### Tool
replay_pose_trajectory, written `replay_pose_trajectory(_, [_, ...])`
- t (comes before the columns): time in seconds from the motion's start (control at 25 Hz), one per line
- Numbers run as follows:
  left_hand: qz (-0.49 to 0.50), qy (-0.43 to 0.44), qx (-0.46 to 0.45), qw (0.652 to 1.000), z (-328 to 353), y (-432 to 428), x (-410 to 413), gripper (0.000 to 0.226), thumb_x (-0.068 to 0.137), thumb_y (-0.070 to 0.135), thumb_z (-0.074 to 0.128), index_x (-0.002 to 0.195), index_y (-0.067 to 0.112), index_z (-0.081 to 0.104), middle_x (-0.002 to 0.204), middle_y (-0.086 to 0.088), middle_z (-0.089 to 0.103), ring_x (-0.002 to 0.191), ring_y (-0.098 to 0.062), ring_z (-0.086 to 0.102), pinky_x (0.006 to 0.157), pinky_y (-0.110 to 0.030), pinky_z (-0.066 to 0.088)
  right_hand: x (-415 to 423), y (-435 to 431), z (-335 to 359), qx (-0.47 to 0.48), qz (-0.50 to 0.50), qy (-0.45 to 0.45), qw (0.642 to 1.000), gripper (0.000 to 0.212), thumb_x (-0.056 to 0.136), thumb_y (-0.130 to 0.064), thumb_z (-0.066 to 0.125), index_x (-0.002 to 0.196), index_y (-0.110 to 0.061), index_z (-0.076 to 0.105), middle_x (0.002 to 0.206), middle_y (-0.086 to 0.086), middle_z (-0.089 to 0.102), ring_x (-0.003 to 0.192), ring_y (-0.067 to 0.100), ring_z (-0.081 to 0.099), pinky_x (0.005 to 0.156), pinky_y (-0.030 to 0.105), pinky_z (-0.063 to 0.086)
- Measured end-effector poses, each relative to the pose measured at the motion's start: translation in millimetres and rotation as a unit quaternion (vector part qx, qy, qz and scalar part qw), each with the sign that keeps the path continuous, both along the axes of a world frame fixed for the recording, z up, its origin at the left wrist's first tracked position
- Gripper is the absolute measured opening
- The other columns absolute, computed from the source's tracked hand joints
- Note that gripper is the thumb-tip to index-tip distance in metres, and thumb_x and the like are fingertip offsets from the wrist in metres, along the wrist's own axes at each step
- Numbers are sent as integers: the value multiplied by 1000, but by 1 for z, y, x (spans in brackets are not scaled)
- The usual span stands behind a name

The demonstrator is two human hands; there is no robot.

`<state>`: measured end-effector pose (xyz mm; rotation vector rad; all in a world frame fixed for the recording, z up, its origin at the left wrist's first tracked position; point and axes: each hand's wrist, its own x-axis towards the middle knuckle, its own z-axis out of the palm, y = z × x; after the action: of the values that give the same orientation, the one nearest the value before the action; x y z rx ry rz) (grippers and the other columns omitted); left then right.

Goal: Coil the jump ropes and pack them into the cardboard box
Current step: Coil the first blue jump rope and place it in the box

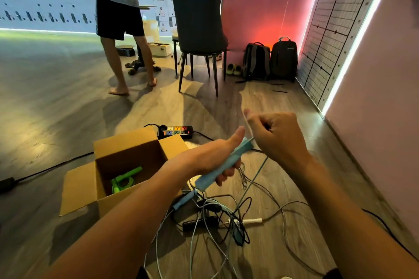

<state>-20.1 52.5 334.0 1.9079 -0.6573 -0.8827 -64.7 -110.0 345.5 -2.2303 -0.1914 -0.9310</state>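
cardboard box (113, 201) mouth open, reachable | tangled ropes (217, 217) clutter floor just beside | chair (199, 29) well behind

One open cardboard box (127, 158) holding one green jump rope (124, 180); two blue handles (221, 165), one black handle (199, 223) and one white handle (249, 221); one chair (197, 18); two backpacks (269, 61); one power strip (176, 132); two hands (278, 136).
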Motion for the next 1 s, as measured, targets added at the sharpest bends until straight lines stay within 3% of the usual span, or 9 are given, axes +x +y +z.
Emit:
replay_pose_trajectory(0.12, [-63, 191, -64, 977, 7, 7, -8, 69, 90, 76, 20, 69, 16, 46, 51, 3, 41, 39, -9, 38, 43, -21, 39, 9, -8, -10, 68, 5, 13, 998, 68, 100, -49, 44, 48, -6, 48, 42, 9, 45, 37, 24, 40, 42, 40, 37])
replay_pose_trajectory(0.28, [-43, 337, -370, 864, 19, 19, 2, 59, 94, 65, 26, 65, 19, 48, 46, 7, 40, 34, -5, 39, 38, -19, 37, 17, -9, -26, 138, 121, 308, 934, 70, 95, -68, 27, 63, -13, 57, 63, 7, 58, 59, 21, 54, 71, 47, 49])
replay_pose_trajectory(0.4, [88, 329, -546, 766, 20, 29, 11, 58, 99, 62, 26, 68, 19, 51, 50, 8, 41, 39, -5, 40, 43, -19, 41, 9, -10, -38, -31, 141, 542, 828, 56, 103, -54, 30, 100, -12, 66, 97, 7, 72, 90, 15, 67, 93, 37, 47])
replay_pose_trajectory(0.48, [156, 313, -602, 718, 18, 32, 17, 56, 102, 59, 26, 74, 18, 52, 56, 6, 41, 44, -7, 42, 48, -21, 45, 4, -11, -43, -139, 128, 570, 799, 40, 104, -41, 40, 113, -11, 65, 105, 6, 73, 96, 14, 68, 93, 36, 51])
replay_pose_trajectory(0.6, [268, 287, -666, 635, 15, 38, 32, 46, 104, 51, 28, 90, 13, 50, 67, 0, 50, 57, -13, 52, 62, -27, 53, 7, -11, -28, -19, 48, 389, 920, 32, 104, -36, 45, 96, -18, 69, 70, -5, 58, 60, 9, 52, 60, 27, 45])
replay_pose_trajectory(0.68, [361, 249, -667, 603, 12, 40, 42, 43, 104, 50, 30, 98, 12, 49, 72, -3, 55, 65, -16, 57, 74, -33, 56, 6, -12, -14, 9, 82, 326, 942, 32, 101, -42, 47, 88, -24, 70, 60, -10, 51, 54, 6, 44, 57, 25, 36])
replay_pose_trajectory(0.84, [470, 180, -599, 623, 0, 34, 54, 31, 102, 46, 42, 105, 16, 49, 84, -3, 53, 75, -15, 56, 91, -34, 52, -5, -5, -10, -30, 199, 373, 906, 36, 94, -48, 55, 83, -19, 73, 55, -10, 56, 50, 1, 46, 51, 18, 40])
replay_pose_trajectory(0.88, [478, 136, -563, 660, -3, 31, 56, 30, 103, 45, 42, 103, 17, 49, 82, -1, 52, 73, -13, 56, 85, -32, 53, -4, -6, -8, -17, 204, 343, 917, 38, 92, -49, 57, 80, -17, 73, 55, -5, 53, 49, 4, 44, 49, 18, 38])
replay_pose_trajectory(1.0, [396, -88, -309, 860, -9, 21, 48, 33, 104, 42, 37, 90, 15, 51, 73, -1, 54, 66, -13, 55, 71, -34, 50, -2, -9, -6, -5, 185, 229, 956, 41, 88, -51, 57, 78, -14, 73, 56, 7, 56, 48, 13, 46, 48, 22, 38])
